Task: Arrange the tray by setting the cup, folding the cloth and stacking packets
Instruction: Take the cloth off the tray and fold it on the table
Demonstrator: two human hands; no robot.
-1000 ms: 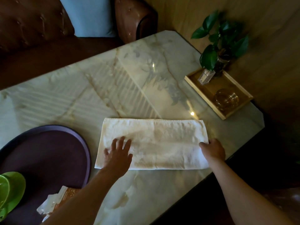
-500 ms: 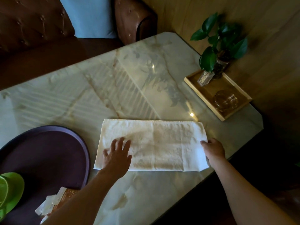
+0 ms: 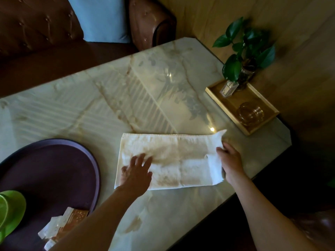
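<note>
A white cloth [image 3: 174, 158] with tan stains lies folded into a long strip on the marble table. My left hand [image 3: 136, 173] presses flat on its left part, fingers spread. My right hand [image 3: 230, 160] grips the cloth's right end, which is lifted and curling leftward. A dark purple round tray [image 3: 54, 171] sits at the left. On it stands a green cup and saucer [image 3: 10, 212], cut off by the frame edge. Several clear and brown packets [image 3: 59, 225] lie on the tray's near rim, partly hidden by my left forearm.
The marble table [image 3: 112, 109] ends close to my right arm. At its far right corner a wooden tray [image 3: 253, 129] holds a glass ashtray [image 3: 251, 112], a toothpick holder [image 3: 228, 88] and a potted plant [image 3: 244, 57]. A brown sofa [image 3: 36, 33] stands behind the table.
My right hand has taken hold of the cloth's right end and raised it off the table, starting to carry it leftward. My left hand stays pressed on the cloth.
</note>
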